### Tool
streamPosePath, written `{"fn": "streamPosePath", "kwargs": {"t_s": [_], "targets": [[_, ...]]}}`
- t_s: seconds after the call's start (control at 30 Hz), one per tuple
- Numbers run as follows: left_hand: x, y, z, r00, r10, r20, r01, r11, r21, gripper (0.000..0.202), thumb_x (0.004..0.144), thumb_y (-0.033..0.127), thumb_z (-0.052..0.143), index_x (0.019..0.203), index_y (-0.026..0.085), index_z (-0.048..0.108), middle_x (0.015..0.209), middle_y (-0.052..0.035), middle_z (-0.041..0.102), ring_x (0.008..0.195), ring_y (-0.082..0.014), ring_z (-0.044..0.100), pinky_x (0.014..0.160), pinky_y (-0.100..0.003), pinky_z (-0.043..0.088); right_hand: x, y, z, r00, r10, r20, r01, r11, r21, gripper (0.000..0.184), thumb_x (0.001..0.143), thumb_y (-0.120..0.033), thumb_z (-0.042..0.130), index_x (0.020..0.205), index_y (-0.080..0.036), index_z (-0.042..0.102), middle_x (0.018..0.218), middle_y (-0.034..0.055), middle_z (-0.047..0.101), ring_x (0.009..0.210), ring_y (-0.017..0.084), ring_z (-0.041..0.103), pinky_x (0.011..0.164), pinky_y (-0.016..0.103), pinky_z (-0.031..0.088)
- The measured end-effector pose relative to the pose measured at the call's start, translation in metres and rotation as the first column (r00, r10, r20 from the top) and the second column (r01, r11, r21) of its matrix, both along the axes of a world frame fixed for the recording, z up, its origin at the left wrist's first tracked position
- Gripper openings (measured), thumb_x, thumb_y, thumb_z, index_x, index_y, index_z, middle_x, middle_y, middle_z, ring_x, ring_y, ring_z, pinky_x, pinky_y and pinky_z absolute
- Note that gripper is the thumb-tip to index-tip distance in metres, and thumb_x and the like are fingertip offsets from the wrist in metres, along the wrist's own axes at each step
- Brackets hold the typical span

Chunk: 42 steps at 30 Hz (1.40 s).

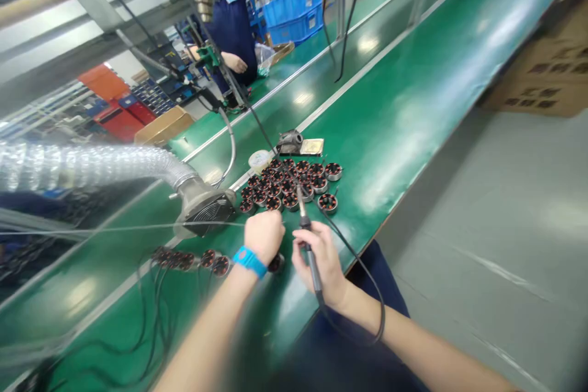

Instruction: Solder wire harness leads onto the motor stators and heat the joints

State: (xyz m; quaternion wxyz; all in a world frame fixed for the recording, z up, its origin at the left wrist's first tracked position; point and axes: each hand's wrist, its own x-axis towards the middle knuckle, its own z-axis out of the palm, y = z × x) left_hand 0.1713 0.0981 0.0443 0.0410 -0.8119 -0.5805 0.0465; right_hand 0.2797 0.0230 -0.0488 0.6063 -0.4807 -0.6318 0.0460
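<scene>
And there's your right hand (322,262), fingers wrapped firmly in a pen grip around a slim black-handled soldering iron (310,255), its metal tip (301,205) angled up at the edge of the heap of round copper-wound motor stators (287,187) on the green conveyor bench (381,135). Your left hand (264,234) sits curled just below that heap, with a bright blue wristband (250,261) on its wrist. A dark round stator (276,264) peeks out right beside it, but its fingers are hidden, so I can't tell whether it's clenched on anything.

Beyond the heap, a grey iron stand (289,142) sits by a brass-coloured tray (312,147). To its left, the fan-headed fume extractor (204,208) trails a silver ribbed duct (92,165).

Nice steady pen grip! Hold that hot tip clear of the black cord (379,331) and your left knuckles.
</scene>
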Motion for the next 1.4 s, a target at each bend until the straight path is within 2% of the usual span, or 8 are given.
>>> {"fn": "streamPosePath", "kwargs": {"t_s": [0.13, 0.27, 0.47, 0.57, 0.67, 0.8, 1.0, 1.4], "targets": [[-0.046, -0.037, 0.021, 0.967, 0.001, 0.254, -0.056, 0.976, 0.21, 0.014, 0.087, 0.025, 0.057, 0.077, 0.02, 0.067, 0.071, -0.0035, 0.072, 0.061, -0.0178, 0.065, 0.058, -0.025, 0.043, 0.002, -0.001, -0.002, 0.954, 0.294, 0.056, -0.277, 0.939, -0.205, 0.062, 0.076, -0.007, 0.06, 0.132, -0.027, 0.044, 0.13, 0.0123, 0.048, 0.102, 0.024, 0.067, 0.085, 0.038, 0.061], [-0.083, -0.097, 0.021, 0.818, -0.041, 0.574, -0.121, 0.963, 0.24, 0.009, 0.083, 0.025, 0.06, 0.076, 0.022, 0.065, 0.075, 0.001, 0.071, 0.052, -0.0118, 0.053, 0.051, -0.022, 0.039, 0.001, -0.002, -0.001, 0.864, 0.502, 0.044, -0.472, 0.836, -0.28, 0.073, 0.071, -0.008, 0.066, 0.137, -0.026, 0.041, 0.134, 0.0122, 0.047, 0.104, 0.022, 0.067, 0.09, 0.035, 0.057], [-0.085, -0.157, -0.02, 0.523, 0.161, 0.837, -0.298, 0.955, 0.002, 0.015, 0.085, 0.021, 0.062, 0.07, 0.018, 0.059, 0.071, 0.002, 0.065, 0.048, -0.0065, 0.04, 0.046, -0.019, 0.034, -0.015, 0.0, 0.002, 0.862, 0.504, 0.046, -0.467, 0.828, -0.311, 0.058, 0.082, -0.009, 0.063, 0.134, -0.026, 0.044, 0.133, 0.0124, 0.048, 0.112, 0.023, 0.065, 0.097, 0.039, 0.055], [-0.089, -0.165, -0.042, 0.375, 0.216, 0.902, -0.412, 0.91, -0.047, 0.007, 0.086, 0.023, 0.066, 0.09, 0.017, 0.068, 0.074, 0.0016, 0.068, 0.046, -0.0052, 0.035, 0.045, -0.019, 0.033, -0.033, -0.008, 0.001, 0.87, 0.487, 0.079, -0.44, 0.839, -0.321, 0.056, 0.083, -0.013, 0.067, 0.133, -0.027, 0.045, 0.131, 0.0125, 0.048, 0.107, 0.025, 0.067, 0.093, 0.042, 0.058], [-0.097, -0.172, -0.058, 0.323, 0.127, 0.938, -0.445, 0.895, 0.032, 0.016, 0.09, 0.025, 0.066, 0.102, 0.018, 0.073, 0.087, -0.0033, 0.075, 0.056, -0.0082, 0.053, 0.054, -0.021, 0.045, -0.052, -0.022, -0.001, 0.888, 0.441, 0.132, -0.382, 0.865, -0.325, 0.055, 0.084, -0.014, 0.067, 0.132, -0.026, 0.045, 0.13, 0.0134, 0.049, 0.101, 0.026, 0.068, 0.088, 0.043, 0.061], [-0.105, -0.18, -0.073, 0.245, 0.083, 0.966, -0.522, 0.851, 0.06, 0.012, 0.091, 0.027, 0.068, 0.09, 0.018, 0.075, 0.098, -0.0079, 0.078, 0.082, -0.0171, 0.071, 0.069, -0.027, 0.056, -0.07, -0.035, -0.003, 0.91, 0.379, 0.17, -0.323, 0.903, -0.285, 0.053, 0.086, -0.015, 0.066, 0.133, -0.025, 0.044, 0.129, 0.0141, 0.049, 0.096, 0.026, 0.067, 0.084, 0.043, 0.062], [-0.109, -0.184, -0.082, 0.247, -0.024, 0.969, -0.509, 0.848, 0.151, 0.006, 0.089, 0.021, 0.07, 0.089, 0.018, 0.076, 0.093, -0.0068, 0.078, 0.09, -0.0193, 0.073, 0.081, -0.032, 0.06, -0.074, -0.036, -0.006, 0.914, 0.357, 0.194, -0.3, 0.915, -0.271, 0.053, 0.087, -0.02, 0.069, 0.133, -0.025, 0.045, 0.128, 0.0138, 0.049, 0.099, 0.027, 0.066, 0.084, 0.042, 0.062], [-0.106, -0.182, -0.087, 0.425, -0.146, 0.893, -0.448, 0.824, 0.348, 0.014, 0.088, 0.01, 0.069, 0.096, 0.02, 0.075, 0.096, -0.0045, 0.078, 0.087, -0.017, 0.074, 0.076, -0.027, 0.06, -0.072, -0.039, -0.004, 0.916, 0.359, 0.177, -0.31, 0.916, -0.254, 0.053, 0.087, -0.018, 0.07, 0.133, -0.024, 0.045, 0.129, 0.0145, 0.048, 0.101, 0.028, 0.067, 0.084, 0.044, 0.062]]}}
